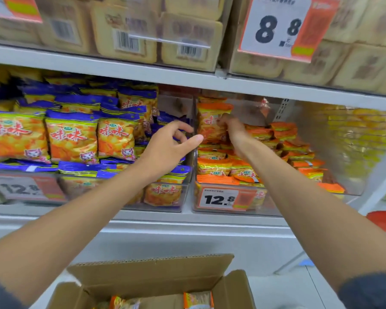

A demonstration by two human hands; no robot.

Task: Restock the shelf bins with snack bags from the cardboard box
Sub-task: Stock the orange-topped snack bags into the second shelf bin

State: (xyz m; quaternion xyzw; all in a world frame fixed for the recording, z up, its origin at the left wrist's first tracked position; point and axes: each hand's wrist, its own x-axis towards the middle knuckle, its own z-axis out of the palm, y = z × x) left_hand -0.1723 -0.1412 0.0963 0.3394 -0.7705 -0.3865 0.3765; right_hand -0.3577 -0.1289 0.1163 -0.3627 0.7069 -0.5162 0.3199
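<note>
A clear shelf bin (236,210) on the middle shelf holds several orange snack bags. My right hand (233,130) reaches into it and grips an upright orange snack bag (210,123) at the bin's back left. My left hand (169,146) hovers with relaxed, spread fingers at the divider between this bin and the neighbouring bin of purple-topped snack bags (71,137), holding nothing. Below me stands the open cardboard box (156,277), with a few orange bags (197,299) showing inside.
The upper shelf carries clear bins of pale packaged cakes (125,34) with an 8.8 price card (276,27). A 12.8 price tag (220,198) hangs on the orange bin's front. Yellow packs (361,130) fill the bin to the right. A grey shelf edge (143,72) runs above the bins.
</note>
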